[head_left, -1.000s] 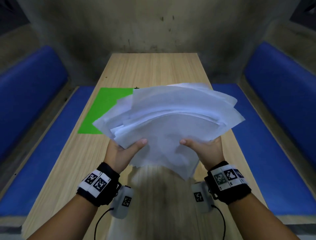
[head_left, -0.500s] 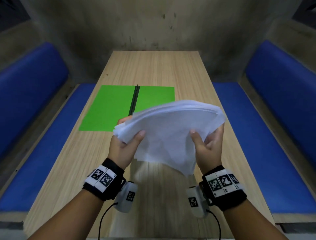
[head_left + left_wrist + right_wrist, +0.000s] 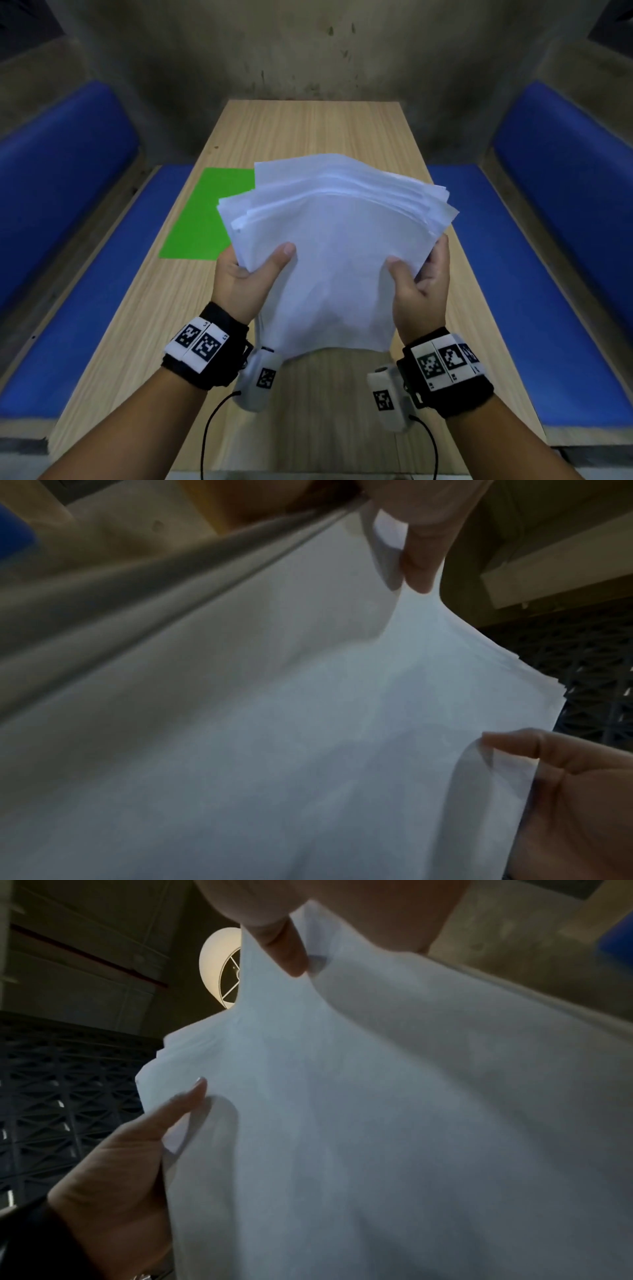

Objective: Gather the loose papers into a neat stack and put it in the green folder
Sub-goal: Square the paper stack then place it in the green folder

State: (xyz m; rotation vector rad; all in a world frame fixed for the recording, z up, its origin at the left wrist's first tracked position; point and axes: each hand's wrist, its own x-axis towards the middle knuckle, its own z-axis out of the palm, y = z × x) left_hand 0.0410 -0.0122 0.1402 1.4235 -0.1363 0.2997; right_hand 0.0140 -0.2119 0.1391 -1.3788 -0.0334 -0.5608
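Note:
A thick bundle of white papers (image 3: 339, 246) is held upright above the wooden table (image 3: 308, 137), its top edges still fanned and uneven. My left hand (image 3: 250, 274) grips the bundle's left side, thumb on the near face. My right hand (image 3: 419, 277) grips the right side the same way. The green folder (image 3: 202, 219) lies open and flat on the table behind and to the left; the papers hide its right half. In the left wrist view the papers (image 3: 274, 723) fill the frame. The right wrist view shows the papers (image 3: 394, 1123) between both thumbs.
Blue padded benches (image 3: 68, 192) (image 3: 565, 192) run along both sides of the table. A concrete wall (image 3: 308, 51) closes the far end. Bare tabletop shows beyond the papers and in front of my wrists.
The bundle has been raised and tipped more upright, now covering the folder's spine and right half. Its sheets sit closer together than a second ago, when they were widely splayed.

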